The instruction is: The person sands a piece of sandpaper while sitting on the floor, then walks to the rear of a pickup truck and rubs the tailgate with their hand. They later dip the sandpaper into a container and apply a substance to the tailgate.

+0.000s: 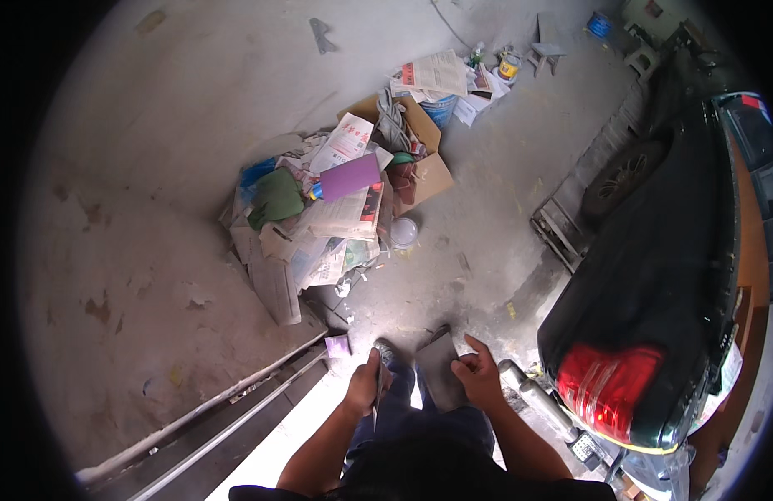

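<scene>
Low in the view, my left hand (364, 386) is closed on a thin flat piece (379, 399), seen nearly edge-on, so its kind is unclear. To its right, my right hand (480, 376) pinches a dark grey rectangular sheet (441, 377) by its right edge, thumb on top and forefinger lifted away. The sheet hangs over my legs and looks like sandpaper, though its surface is too dim to be sure. A small purple card (337, 346) lies beyond my left hand, near my shoe (385, 347).
A black car (645, 275) with a red tail light (608, 380) stands at right. Ahead, newspapers (344, 215), a purple sheet (350, 176), a green cloth (277, 199) and an open cardboard box (432, 173) form a heap. A small stool (547, 50) stands farther back; a metal rail (228, 426) runs lower left.
</scene>
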`<control>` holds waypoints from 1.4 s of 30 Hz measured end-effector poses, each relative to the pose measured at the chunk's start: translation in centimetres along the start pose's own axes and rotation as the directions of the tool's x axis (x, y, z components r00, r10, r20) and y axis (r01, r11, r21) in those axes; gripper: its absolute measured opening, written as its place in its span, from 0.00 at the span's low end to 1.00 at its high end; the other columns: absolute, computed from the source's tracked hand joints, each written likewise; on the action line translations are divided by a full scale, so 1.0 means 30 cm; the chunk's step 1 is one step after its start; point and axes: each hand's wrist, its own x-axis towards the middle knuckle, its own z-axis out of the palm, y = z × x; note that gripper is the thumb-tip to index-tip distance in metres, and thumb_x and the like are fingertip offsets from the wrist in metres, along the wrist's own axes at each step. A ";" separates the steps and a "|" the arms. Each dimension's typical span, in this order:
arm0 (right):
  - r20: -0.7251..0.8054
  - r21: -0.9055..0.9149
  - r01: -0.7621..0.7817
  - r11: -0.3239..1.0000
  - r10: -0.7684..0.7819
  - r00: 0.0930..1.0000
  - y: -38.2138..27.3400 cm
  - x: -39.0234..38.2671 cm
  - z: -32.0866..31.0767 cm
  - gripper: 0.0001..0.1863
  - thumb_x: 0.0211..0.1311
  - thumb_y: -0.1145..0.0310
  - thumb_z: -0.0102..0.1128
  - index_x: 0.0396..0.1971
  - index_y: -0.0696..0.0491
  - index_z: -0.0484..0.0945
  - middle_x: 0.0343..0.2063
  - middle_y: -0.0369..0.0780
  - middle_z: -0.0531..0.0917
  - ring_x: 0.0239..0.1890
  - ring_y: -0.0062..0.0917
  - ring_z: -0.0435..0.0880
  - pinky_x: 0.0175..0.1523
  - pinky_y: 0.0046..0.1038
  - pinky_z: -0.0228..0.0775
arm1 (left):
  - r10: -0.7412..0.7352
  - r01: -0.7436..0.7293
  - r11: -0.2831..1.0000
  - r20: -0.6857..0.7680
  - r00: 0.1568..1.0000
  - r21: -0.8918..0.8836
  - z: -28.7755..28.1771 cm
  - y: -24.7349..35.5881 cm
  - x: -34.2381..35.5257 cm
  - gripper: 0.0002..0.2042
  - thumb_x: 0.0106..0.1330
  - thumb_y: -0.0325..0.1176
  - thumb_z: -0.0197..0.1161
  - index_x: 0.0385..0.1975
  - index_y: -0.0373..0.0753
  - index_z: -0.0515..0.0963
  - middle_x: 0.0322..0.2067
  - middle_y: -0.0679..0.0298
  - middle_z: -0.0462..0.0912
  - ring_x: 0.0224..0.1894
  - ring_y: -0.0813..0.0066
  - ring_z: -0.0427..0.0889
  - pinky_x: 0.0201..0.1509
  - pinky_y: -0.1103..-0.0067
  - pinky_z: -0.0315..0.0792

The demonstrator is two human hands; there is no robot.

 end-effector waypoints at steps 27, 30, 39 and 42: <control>0.128 -0.724 0.214 0.656 -0.176 0.976 1.032 1.800 0.034 0.37 0.56 0.63 0.67 0.63 0.56 0.61 0.45 0.49 0.81 0.47 0.36 0.82 0.53 0.34 0.74 | 0.206 -0.061 0.892 -0.282 0.937 0.448 -0.431 -0.190 1.322 0.12 0.69 0.37 0.56 0.36 0.33 0.77 0.28 0.63 0.80 0.34 0.81 0.75 0.40 0.81 0.70; 0.272 -0.813 0.345 0.469 -0.218 0.937 1.038 1.984 0.139 0.40 0.52 0.61 0.68 0.64 0.55 0.61 0.55 0.50 0.73 0.58 0.40 0.73 0.60 0.38 0.67 | 0.285 -0.089 0.814 -0.262 0.922 0.574 -0.468 -0.108 1.367 0.12 0.68 0.37 0.57 0.36 0.32 0.76 0.26 0.60 0.81 0.31 0.77 0.77 0.38 0.79 0.71; 0.414 -0.899 0.436 0.045 -0.237 0.879 1.034 2.203 0.362 0.49 0.39 0.51 0.75 0.65 0.47 0.62 0.68 0.45 0.57 0.73 0.42 0.48 0.70 0.58 0.37 | 0.366 -0.221 0.633 -0.035 0.930 0.742 -0.452 -0.019 1.352 0.09 0.68 0.35 0.58 0.37 0.36 0.75 0.28 0.47 0.81 0.35 0.47 0.83 0.39 0.67 0.75; 0.414 -0.905 0.425 0.009 -0.198 0.888 1.043 2.216 0.381 0.55 0.35 0.47 0.76 0.66 0.49 0.59 0.69 0.45 0.54 0.74 0.42 0.45 0.70 0.58 0.39 | 0.388 -0.234 0.617 -0.031 0.921 0.751 -0.490 -0.063 1.363 0.09 0.67 0.35 0.59 0.38 0.36 0.75 0.28 0.46 0.81 0.35 0.46 0.83 0.38 0.66 0.75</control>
